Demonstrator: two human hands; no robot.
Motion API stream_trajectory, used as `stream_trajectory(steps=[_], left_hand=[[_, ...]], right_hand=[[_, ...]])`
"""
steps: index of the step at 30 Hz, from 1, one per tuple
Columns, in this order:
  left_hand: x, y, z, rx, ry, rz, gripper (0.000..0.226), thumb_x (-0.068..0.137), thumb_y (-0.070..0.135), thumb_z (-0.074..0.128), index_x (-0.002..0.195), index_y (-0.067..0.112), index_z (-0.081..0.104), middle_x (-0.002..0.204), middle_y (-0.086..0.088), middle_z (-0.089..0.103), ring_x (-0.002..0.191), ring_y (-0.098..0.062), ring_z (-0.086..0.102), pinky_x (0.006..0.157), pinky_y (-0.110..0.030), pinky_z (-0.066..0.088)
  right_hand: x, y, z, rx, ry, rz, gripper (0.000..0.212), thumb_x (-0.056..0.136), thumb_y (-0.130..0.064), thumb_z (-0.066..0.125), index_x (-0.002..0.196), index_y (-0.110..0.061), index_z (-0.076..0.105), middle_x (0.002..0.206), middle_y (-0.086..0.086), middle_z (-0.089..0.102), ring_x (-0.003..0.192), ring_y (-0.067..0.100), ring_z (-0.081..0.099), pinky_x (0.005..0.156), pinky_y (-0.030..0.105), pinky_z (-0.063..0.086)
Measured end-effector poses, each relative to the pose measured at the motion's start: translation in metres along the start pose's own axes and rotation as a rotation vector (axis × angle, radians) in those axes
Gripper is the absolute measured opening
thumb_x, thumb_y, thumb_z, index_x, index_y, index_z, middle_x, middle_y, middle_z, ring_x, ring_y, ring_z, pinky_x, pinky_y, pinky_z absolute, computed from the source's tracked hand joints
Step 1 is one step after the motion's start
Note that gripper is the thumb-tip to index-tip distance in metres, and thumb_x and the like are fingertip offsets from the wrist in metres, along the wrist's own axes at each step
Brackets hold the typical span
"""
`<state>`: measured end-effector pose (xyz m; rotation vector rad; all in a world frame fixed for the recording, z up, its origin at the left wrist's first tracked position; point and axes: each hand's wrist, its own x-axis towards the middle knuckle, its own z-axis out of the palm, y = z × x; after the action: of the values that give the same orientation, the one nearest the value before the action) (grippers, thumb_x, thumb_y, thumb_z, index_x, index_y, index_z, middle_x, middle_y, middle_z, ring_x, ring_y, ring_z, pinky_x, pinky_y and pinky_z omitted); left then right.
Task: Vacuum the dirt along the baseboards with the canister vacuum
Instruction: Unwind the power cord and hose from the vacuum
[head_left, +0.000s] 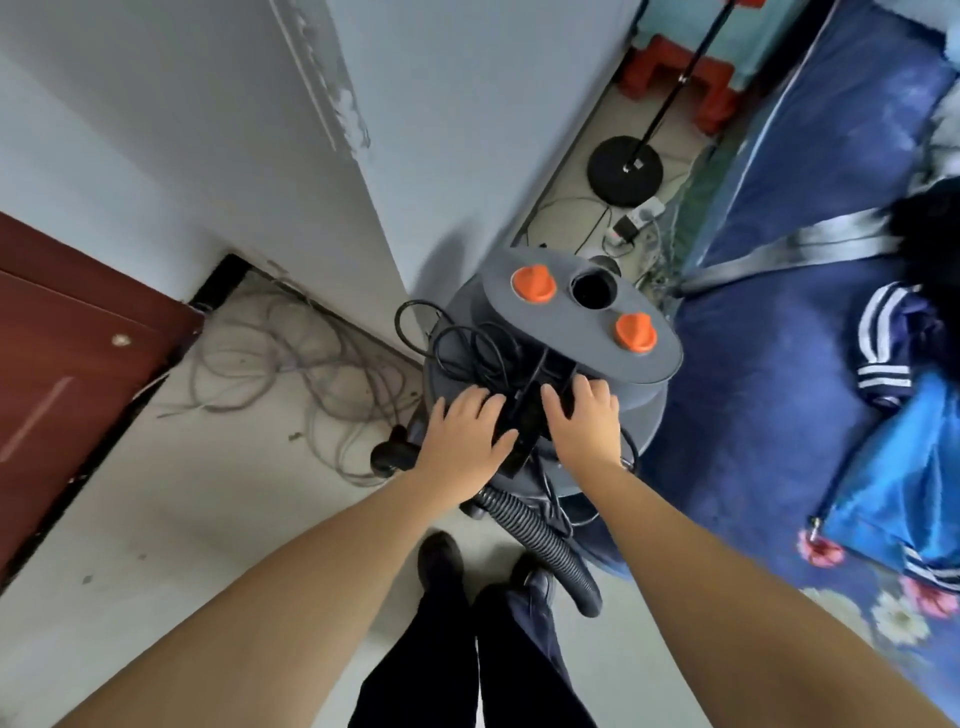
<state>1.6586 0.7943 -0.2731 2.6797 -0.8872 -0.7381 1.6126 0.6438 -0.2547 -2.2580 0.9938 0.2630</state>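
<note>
While a brown door (62, 353) and loose grey cables (291, 364) lie at the left, the left hand (465, 434) and right hand (584, 421) rest with straight, spread fingers on the grey vacuum (582, 332) at centre, its ribbed hose (540, 540) trailing near; a blue bed (779, 364) lies right.

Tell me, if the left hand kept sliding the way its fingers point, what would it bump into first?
Probably the tangled black cord piled on the vacuum, just beyond the left hand and its fingertips. Past that comes the grey top plate with an orange knob. Depth is hard to judge from above.
</note>
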Motion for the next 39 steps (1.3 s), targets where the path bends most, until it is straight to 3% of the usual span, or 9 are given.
stream_trajectory(steps=[4, 12, 29, 39], left_hand=[[0.002, -0.002, 0.023, -0.006, 0.103, -0.004, 0.050, 0.100, 0.044, 0.037, 0.142, 0.018, 0.044, 0.154, -0.006, 0.029, 0.146, -0.018, 0.017, 0.117, -0.050, -0.004], [-0.017, -0.001, 0.033, -0.079, 0.110, -0.048, 0.041, 0.102, 0.036, 0.033, 0.135, 0.018, 0.049, 0.155, -0.004, 0.026, 0.148, -0.014, 0.009, 0.114, -0.055, -0.006], [-0.184, -0.008, 0.103, -0.066, 0.049, -0.332, 0.049, 0.103, 0.039, 0.023, 0.145, 0.017, 0.034, 0.160, 0.001, 0.012, 0.148, -0.010, -0.001, 0.117, -0.055, 0.007], [-0.304, 0.005, 0.168, -0.115, 0.135, -0.447, 0.046, 0.102, 0.036, 0.031, 0.143, 0.014, 0.039, 0.158, -0.004, 0.021, 0.149, -0.014, 0.006, 0.114, -0.055, 0.012]], right_hand=[[-0.001, 0.001, 0.019, 0.022, 0.077, 0.063, 0.037, 0.098, -0.042, 0.042, 0.112, -0.010, 0.055, 0.124, 0.008, 0.048, 0.120, 0.029, 0.037, 0.100, 0.043, 0.027], [-0.019, -0.002, 0.023, 0.052, 0.021, 0.051, 0.036, 0.101, -0.036, 0.035, 0.107, -0.008, 0.057, 0.126, 0.007, 0.044, 0.123, 0.028, 0.033, 0.104, 0.041, 0.022], [-0.155, 0.030, 0.070, -0.083, -0.257, -0.149, 0.039, 0.102, -0.039, 0.031, 0.111, -0.010, 0.055, 0.130, 0.008, 0.041, 0.124, 0.029, 0.030, 0.103, 0.043, 0.022], [-0.258, 0.070, 0.100, -0.229, -0.373, -0.287, 0.041, 0.103, -0.040, 0.027, 0.112, -0.010, 0.053, 0.130, 0.009, 0.039, 0.121, 0.031, 0.032, 0.100, 0.043, 0.025]])
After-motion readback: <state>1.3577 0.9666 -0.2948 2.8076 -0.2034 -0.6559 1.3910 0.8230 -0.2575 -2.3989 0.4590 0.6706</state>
